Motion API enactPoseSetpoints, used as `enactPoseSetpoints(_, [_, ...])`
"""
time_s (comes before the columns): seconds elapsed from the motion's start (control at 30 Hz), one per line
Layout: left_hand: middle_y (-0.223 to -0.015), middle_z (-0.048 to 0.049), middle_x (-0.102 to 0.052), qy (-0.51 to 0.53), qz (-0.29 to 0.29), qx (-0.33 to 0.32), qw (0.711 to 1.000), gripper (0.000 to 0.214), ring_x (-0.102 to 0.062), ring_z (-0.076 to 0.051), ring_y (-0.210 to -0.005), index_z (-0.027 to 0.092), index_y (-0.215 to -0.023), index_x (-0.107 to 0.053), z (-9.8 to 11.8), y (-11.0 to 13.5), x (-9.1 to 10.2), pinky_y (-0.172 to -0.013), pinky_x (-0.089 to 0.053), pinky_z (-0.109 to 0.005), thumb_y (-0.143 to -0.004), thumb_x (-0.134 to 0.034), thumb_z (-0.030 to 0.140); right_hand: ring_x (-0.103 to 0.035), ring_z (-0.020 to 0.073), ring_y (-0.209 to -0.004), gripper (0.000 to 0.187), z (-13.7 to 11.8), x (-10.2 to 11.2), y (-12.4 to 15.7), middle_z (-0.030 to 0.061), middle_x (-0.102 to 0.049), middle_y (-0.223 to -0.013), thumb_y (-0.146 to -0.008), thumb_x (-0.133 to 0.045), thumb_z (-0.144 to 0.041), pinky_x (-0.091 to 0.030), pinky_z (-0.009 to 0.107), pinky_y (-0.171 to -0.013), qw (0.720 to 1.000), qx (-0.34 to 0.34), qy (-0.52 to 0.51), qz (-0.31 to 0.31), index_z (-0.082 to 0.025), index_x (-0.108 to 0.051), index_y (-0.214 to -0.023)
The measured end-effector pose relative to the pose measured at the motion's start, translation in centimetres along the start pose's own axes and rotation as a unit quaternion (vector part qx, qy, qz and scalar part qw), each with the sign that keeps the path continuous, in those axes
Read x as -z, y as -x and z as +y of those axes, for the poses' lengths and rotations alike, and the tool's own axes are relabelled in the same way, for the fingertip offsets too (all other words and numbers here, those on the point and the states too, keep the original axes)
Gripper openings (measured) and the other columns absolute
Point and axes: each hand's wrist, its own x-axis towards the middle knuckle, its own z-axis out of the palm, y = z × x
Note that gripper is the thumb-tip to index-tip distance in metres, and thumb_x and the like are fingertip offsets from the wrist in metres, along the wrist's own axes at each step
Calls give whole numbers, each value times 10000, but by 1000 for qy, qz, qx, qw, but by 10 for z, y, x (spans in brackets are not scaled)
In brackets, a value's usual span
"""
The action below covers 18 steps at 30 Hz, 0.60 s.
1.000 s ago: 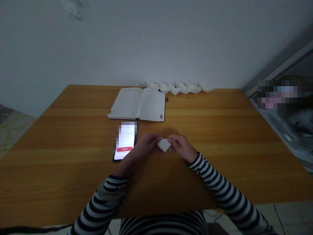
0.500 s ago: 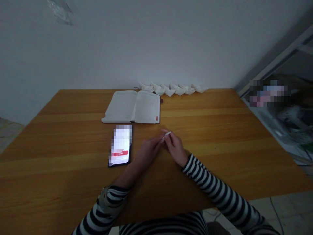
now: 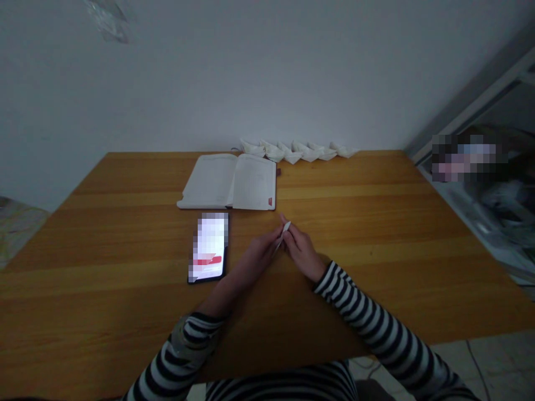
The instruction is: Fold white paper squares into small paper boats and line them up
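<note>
Both my hands meet over the middle of the wooden table (image 3: 376, 223). Between them is a small folded piece of white paper (image 3: 284, 232), seen nearly edge-on. My left hand (image 3: 254, 259) pinches its lower part with closed fingers. My right hand (image 3: 300, 252) grips its upper edge, fingers pressed together. A lit phone (image 3: 209, 247) lies flat just left of my left hand. Behind it lies an open notebook (image 3: 229, 182).
A row of several folded white paper boats (image 3: 297, 150) stands at the table's far edge by the wall. A cluttered ledge (image 3: 493, 211) runs along the right side. My striped sleeves reach in from the near edge.
The paper has turned from showing a flat diamond face to nearly edge-on. My hands have closed tighter around it and shifted slightly away from me. The view has shifted a little.
</note>
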Motion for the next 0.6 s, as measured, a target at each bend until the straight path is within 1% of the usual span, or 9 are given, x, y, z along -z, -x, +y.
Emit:
enactPoseSetpoints(0.1, [-1260, -103, -689, -5, -13, -9, 1000, 374, -654, -211, -1128, 180, -1300, -601, 5, -1, 1, -1020, -474, -355, -978, -439, 280, -639, 227, -967, 489, 1, 1, 0, 80, -689, -976, -1023, -374, -402, -521, 342, -839, 1000, 3, 3, 5, -240, -437, -1479])
enactPoseSetpoints(0.2, [-1222, -91, -699, -1, -15, -4, 1000, 355, -664, -200, -1069, 185, -1278, -602, 11, -2, 1, -1004, -476, -339, -970, -438, 251, -642, 222, -977, 490, 0, 0, 0, 77, -690, -1010, -1012, -411, -355, -524, 343, -857, 1000, 8, 12, 8, -251, -415, -1492])
enactPoseSetpoints(0.3, [-1197, -93, -696, 4, 7, 8, 1000, 359, -659, -203, -1044, 175, -1267, -589, 12, -1, 0, -978, -481, -339, -927, -474, 190, -645, 220, -988, 588, -3, -4, 2, 72, -697, -1050, -958, -511, -260, -518, 367, -903, 999, 6, 33, 9, -244, -352, -1523])
enactPoseSetpoints(0.37, [-1152, -90, -698, 5, 43, 15, 999, 326, -651, -201, -1037, 173, -1202, -612, 9, -1, -2, -956, -484, -335, -901, -486, 165, -646, 226, -1016, 662, -4, -7, 4, 74, -704, -1087, -905, -554, -187, -510, 394, -942, 999, 1, 45, 18, -246, -340, -1529])
enactPoseSetpoints(0.43, [-1080, -80, -698, 17, 77, 13, 997, 264, -645, -193, -1009, 174, -1084, -644, 6, -1, -4, -932, -486, -328, -875, -488, 139, -639, 233, -1078, 668, -4, -10, 5, 85, -692, -1186, -873, -544, -124, -493, 421, -988, 998, 0, 51, 32, -258, -385, -1508])
enactPoseSetpoints(0.5, [-1026, -70, -686, 57, 113, 2, 992, 218, -637, -186, -983, 175, -968, -654, 6, -2, -7, -905, -486, -317, -830, -499, 108, -627, 234, -1144, 595, -3, -12, 6, 86, -663, -1283, -869, -523, -100, -476, 428, -1024, 998, 10, 34, 58, -266, -495, -1440])
enactPoseSetpoints(0.53, [-1035, -71, -679, 90, 131, -2, 987, 192, -632, -185, -988, 175, -921, -653, 6, -2, -9, -901, -484, -312, -809, -515, 103, -626, 234, -1157, 536, -2, -12, 6, 84, -660, -1297, -872, -525, -103, -479, 421, -1024, 997, 17, 18, 79, -264, -564, -1382])
enactPoseSetpoints(0.6, [-1083, -75, -676, 174, 159, 15, 972, 101, -631, -187, -1011, 176, -839, -643, 8, -3, -11, -901, -480, -308, -787, -567, 135, -653, 230, -1104, 403, -2, -12, 6, 78, -703, -1214, -876, -557, -129, -515, 391, -970, 992, 34, -13, 120, -261, -686, -1234])
